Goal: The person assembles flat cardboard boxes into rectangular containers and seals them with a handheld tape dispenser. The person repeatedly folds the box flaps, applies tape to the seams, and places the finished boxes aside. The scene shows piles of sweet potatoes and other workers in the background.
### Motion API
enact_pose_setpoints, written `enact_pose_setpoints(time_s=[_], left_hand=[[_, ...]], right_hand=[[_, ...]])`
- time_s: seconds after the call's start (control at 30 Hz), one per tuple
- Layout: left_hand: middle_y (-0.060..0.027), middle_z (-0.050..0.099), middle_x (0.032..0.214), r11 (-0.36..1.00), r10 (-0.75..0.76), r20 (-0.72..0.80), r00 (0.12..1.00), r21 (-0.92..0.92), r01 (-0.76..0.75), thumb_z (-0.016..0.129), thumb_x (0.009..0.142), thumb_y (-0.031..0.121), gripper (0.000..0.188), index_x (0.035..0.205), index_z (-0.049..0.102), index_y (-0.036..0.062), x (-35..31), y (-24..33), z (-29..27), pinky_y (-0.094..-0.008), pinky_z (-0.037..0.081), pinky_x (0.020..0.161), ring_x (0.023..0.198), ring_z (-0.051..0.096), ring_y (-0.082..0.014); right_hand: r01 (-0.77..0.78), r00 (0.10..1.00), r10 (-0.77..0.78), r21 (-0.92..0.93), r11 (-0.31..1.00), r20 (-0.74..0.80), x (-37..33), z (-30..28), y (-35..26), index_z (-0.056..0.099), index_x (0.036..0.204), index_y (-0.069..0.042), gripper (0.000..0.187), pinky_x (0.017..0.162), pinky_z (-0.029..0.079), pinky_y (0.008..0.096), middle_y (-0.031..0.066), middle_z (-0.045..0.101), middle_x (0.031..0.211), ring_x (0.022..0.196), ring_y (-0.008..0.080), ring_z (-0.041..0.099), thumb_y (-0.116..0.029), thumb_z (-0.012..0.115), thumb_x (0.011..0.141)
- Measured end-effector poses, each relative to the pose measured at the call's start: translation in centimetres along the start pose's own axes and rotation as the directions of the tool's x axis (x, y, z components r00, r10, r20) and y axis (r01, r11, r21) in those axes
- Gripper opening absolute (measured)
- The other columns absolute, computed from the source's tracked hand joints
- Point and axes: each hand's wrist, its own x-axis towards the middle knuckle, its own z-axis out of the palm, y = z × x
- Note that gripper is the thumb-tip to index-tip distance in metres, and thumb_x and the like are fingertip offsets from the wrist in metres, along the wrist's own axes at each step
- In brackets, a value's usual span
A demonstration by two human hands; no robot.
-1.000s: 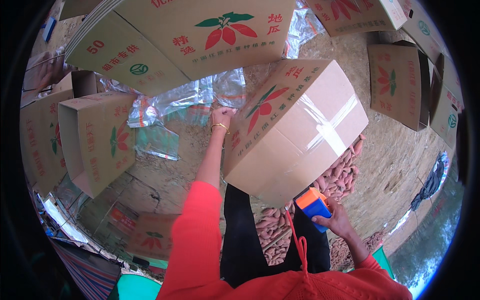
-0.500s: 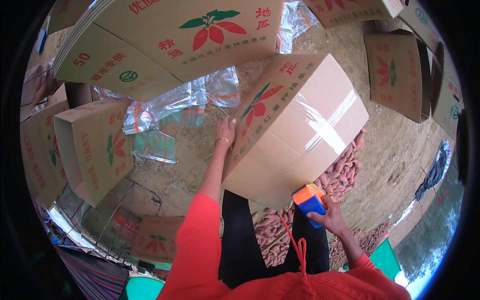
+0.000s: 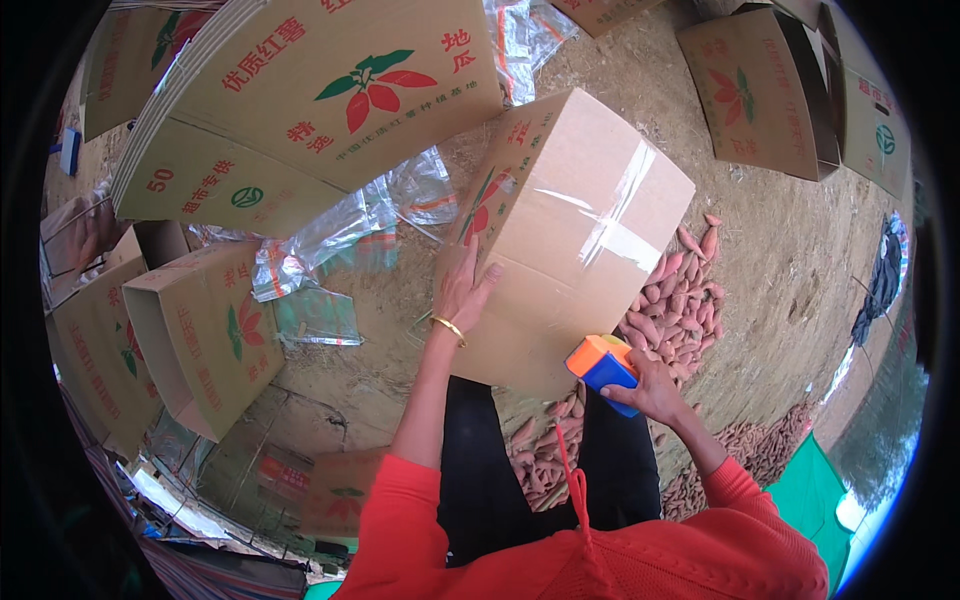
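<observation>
A large cardboard box (image 3: pixel 585 230) stands tilted in front of my legs, its plain face up, with strips of shiny clear tape (image 3: pixel 622 222) crossing on it. Along the left edge of this face lies my left hand (image 3: pixel 468 292), thumb stretched out on the cardboard and the other fingers flat toward the printed side. My right hand (image 3: pixel 652 388) is closed around a blue and orange tape dispenser (image 3: pixel 602 370), held against the box's near right edge. Whether tape runs from the dispenser to the box is too faint to tell.
Sweet potatoes (image 3: pixel 680 310) lie heaped right of the box, with more between my legs. A stack of flattened cartons (image 3: pixel 300 110) leans at upper left. Open cartons (image 3: pixel 215 330) stand left and upper right. Plastic sheeting (image 3: pixel 340 225) lies on the dirt floor. Another person's hand (image 3: pixel 95 235) shows far left.
My left hand has shifted from the box's left side onto the edge of its upper face. The tape dispenser remains in my right hand at the near right edge. The whole view has shifted.
</observation>
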Motion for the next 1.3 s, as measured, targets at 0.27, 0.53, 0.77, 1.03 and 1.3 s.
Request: enact_pose_setpoints(time_s=[0.27,0.53,0.77,1.03,1.3], left_hand=[[-0.0260,0.065,0.086,0.963,0.026,-0.312,0.950,0.262,0.059,0.060,0.081,0.053,0.062,0.112,0.062,-0.0005,-0.8,0.5,1.1,-0.0454,0.050,0.073,0.082,0.064,-0.0425],[-0.0254,0.064,0.076,0.904,0.073,-0.355,0.932,0.417,0.088,0.053,0.087,0.049,0.055,0.092,0.066,-0.0043,-1.0,1.0,1.2,-0.0457,0.047,0.064,0.071,0.063,-0.0411],[-0.0210,0.058,0.064,0.854,0.056,-0.311,0.949,0.507,0.116,0.043,0.094,0.044,0.059,0.080,0.058,-0.0106,-1.3,-2.0,-0.1,-0.0420,0.043,0.061,0.059,0.054,-0.0280],[-0.0158,0.063,0.085,0.930,-0.075,-0.365,0.928,0.311,0.198,0.033,0.097,0.043,0.059,0.093,0.057,-0.0107,-1.2,-1.8,-0.1,-0.0353,0.046,0.069,0.075,0.055,-0.0196],[-0.0178,0.063,0.097,0.949,-0.062,-0.409,0.910,0.257,0.181,0.032,0.097,0.043,0.061,0.108,0.054,-0.0126,-0.9,-0.7,1.3,-0.0372,0.047,0.077,0.086,0.058,-0.0223]], right_hand=[[0.176,0.983,-0.177,0.037,0.984,0.044,1.1,-1.0,2.7,0.055,0.093,0.004,0.061,0.066,0.048,0.0421,0.0214,0.060,0.073,0.069,0.0356,0.062,-0.051,0.071,0.071],[0.271,0.960,-0.277,0.109,0.956,0.046,3.1,-0.9,16.2,0.055,0.097,0.000,0.059,0.070,0.045,0.0438,0.0190,0.058,0.072,0.069,0.0355,0.060,-0.050,0.070,0.070],[0.422,0.899,-0.438,0.257,0.870,0.008,13.6,5.9,24.3,0.054,0.096,0.002,0.064,0.074,0.044,0.0427,0.0186,0.058,0.079,0.080,0.0352,0.059,-0.056,0.068,0.071],[0.483,0.845,-0.533,0.367,0.795,0.045,24.5,12.2,25.3,0.057,0.088,0.001,0.070,0.072,0.045,0.0435,0.0220,0.060,0.081,0.080,0.0377,0.059,-0.066,0.063,0.069],[0.239,0.963,-0.253,0.141,0.961,0.093,25.7,12.9,23.1,0.065,0.091,0.001,0.069,0.076,0.049,0.0424,0.0192,0.065,0.083,0.084,0.0363,0.063,-0.064,0.063,0.069]])
